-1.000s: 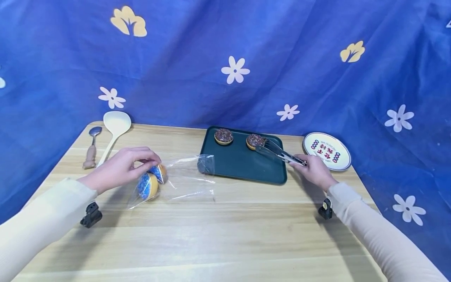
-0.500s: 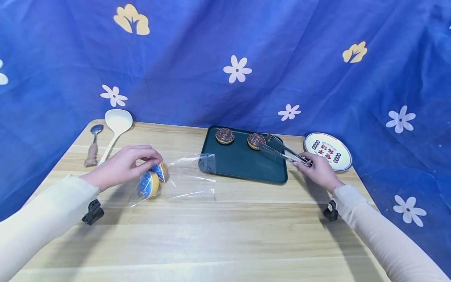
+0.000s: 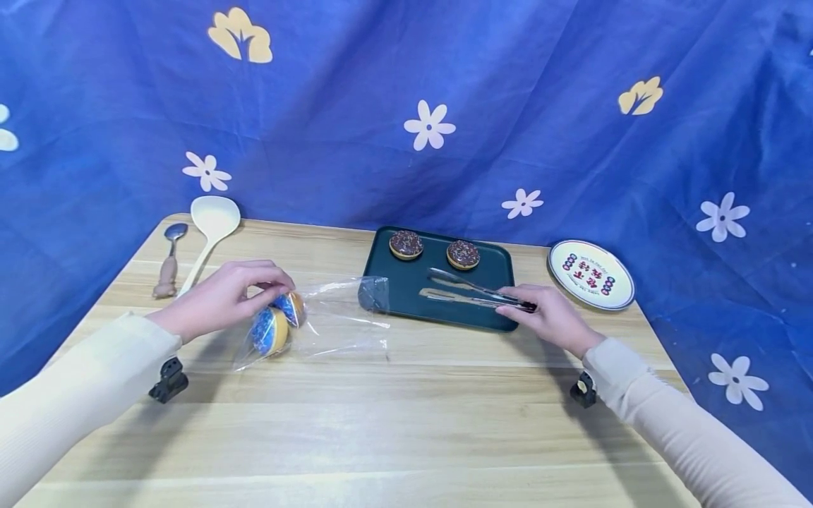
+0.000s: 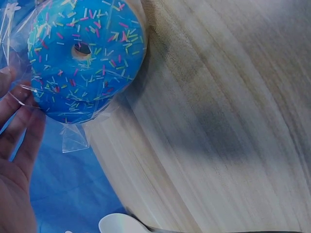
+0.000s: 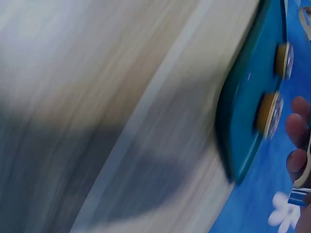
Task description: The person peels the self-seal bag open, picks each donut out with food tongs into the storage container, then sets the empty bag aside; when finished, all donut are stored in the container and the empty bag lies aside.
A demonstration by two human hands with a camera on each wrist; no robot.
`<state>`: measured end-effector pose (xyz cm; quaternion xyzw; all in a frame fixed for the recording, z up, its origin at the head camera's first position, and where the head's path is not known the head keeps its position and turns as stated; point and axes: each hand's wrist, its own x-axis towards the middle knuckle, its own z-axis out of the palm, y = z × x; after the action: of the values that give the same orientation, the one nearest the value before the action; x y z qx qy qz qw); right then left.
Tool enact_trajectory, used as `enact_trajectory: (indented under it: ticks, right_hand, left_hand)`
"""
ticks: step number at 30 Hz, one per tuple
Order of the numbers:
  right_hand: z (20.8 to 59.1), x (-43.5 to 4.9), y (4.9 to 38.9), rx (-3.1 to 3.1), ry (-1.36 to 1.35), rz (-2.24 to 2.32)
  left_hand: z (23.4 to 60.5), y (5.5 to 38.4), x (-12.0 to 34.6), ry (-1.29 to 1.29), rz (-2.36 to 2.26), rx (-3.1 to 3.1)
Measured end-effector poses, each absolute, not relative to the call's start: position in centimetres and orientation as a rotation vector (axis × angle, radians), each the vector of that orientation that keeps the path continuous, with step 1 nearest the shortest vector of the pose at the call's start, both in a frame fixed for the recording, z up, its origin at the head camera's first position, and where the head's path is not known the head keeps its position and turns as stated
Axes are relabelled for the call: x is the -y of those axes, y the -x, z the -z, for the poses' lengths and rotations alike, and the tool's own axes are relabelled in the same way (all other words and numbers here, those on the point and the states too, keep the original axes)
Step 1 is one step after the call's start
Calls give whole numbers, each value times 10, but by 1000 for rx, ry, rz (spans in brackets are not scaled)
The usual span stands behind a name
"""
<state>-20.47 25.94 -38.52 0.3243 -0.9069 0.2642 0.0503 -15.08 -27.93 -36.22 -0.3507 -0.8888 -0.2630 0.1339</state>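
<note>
My left hand (image 3: 231,296) pinches a clear plastic bag (image 3: 339,303) lying toward the left of the table. Inside the bag are two blue-iced donuts, a nearer donut (image 3: 269,331) and a farther donut (image 3: 290,309). The left wrist view shows one sprinkled blue donut (image 4: 87,58) through the plastic, beside the fingers. Metal tongs (image 3: 470,300) are held in my right hand (image 3: 552,317), their arms spread and nothing between them. They hover over the dark green tray (image 3: 394,289), nearer than its two chocolate-iced donuts, the left donut (image 3: 405,244) and the right donut (image 3: 463,255).
Right of the tray lies a white plate (image 3: 591,275) with red lettering. A white ladle (image 3: 214,216) and a small spoon (image 3: 168,275) rest at the far left. The bag's open end overlaps the tray's left corner. A blue cloth (image 3: 356,141) hangs behind the table.
The tongs have left the right chocolate donut and swung toward me and left over the tray. That donut stays in its place. My left hand and the bag have barely moved.
</note>
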Motion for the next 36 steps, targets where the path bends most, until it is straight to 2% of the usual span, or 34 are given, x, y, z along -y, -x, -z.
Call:
enact_trajectory:
  ticks: [20, 36]
  right_hand:
    - [391, -167, 192, 2630, -1388, -526]
    - [398, -131, 193, 2638, -1370, -513]
  left_hand:
    - [365, 152, 279, 1010, 787, 2576]
    - [366, 154, 280, 1012, 800, 2578]
